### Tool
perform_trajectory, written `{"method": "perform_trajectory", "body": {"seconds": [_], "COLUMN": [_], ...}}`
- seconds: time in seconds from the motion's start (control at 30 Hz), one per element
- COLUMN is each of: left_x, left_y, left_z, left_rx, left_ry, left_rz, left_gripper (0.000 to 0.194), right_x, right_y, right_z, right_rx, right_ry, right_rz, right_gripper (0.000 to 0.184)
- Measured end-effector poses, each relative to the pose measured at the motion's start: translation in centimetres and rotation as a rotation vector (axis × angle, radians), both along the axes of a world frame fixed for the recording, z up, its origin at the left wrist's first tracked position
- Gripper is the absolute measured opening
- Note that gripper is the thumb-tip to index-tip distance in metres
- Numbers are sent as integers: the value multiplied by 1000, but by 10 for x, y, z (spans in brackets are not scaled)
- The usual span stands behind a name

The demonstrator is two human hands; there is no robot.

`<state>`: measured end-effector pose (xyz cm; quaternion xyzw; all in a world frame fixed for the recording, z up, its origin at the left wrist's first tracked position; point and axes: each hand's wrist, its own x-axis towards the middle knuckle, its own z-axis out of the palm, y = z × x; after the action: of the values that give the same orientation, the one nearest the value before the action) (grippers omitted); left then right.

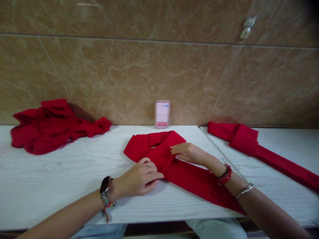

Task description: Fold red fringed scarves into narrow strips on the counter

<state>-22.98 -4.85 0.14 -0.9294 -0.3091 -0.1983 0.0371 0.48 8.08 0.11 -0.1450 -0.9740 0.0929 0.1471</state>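
Brown marble-patterned wall panels stand along the far side of a white wood-grained tabletop, with a seam running right of centre. At near centre lies a flat red cloth scarf, its far part turned into a loop with a small gap, its fringed tail running to the near right edge. Left hand: partly curled, fingertips on the near edge of the overlap; whether cloth is pinched beneath cannot be told. Right hand: open, fingers extended and lying lightly on the loop's right side, gripping nothing visible. Contact on both sides of the crossing probably steadies the layers against slipping. At far left, a loose heap of crumpled red cloth sits out of the hands' way; at right, a second red fringed scarf, overlapped at its far end, lies stretched out, apparently set aside to leave the middle free for handling. A pale upright rectangular object, its face blurred, stands against the wall, presumably leaning there for support.
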Motion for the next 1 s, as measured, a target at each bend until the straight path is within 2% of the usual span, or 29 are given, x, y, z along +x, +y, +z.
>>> {"method": "perform_trajectory", "body": {"seconds": [0.07,0.17,0.27,0.33,0.47,0.57,0.73,0.83,1.0], "left_x": [-1,-4,-7,-8,-7,-7,-7,-7,-7], "left_y": [1,6,10,10,5,3,0,-1,0], "left_z": [1,-3,-8,-9,-5,-4,-10,-9,-7], "left_rx": [-83,-133,-175,-231,-296,-309,-271,-292,-328], "left_ry": [38,32,148,228,263,268,210,221,254], "left_rz": [-36,131,258,259,267,271,328,330,319], "left_gripper": [27,34,51,57,59,59,55,56,57], "right_x": [1,-2,-11,-18,-25,-27,-42,-45,-23], "right_y": [-1,-1,-1,-2,-4,-7,-16,-4,46], "right_z": [2,1,-4,-10,-17,-12,-2,-9,-30], "right_rx": [-69,-127,-77,-47,-61,-34,1,-12,66], "right_ry": [-13,52,117,34,-210,-212,-161,-228,-194], "right_rz": [17,-5,-115,-172,-182,-210,-73,-66,-243], "right_gripper": [28,27,41,48,50,50,48,48,47]}}
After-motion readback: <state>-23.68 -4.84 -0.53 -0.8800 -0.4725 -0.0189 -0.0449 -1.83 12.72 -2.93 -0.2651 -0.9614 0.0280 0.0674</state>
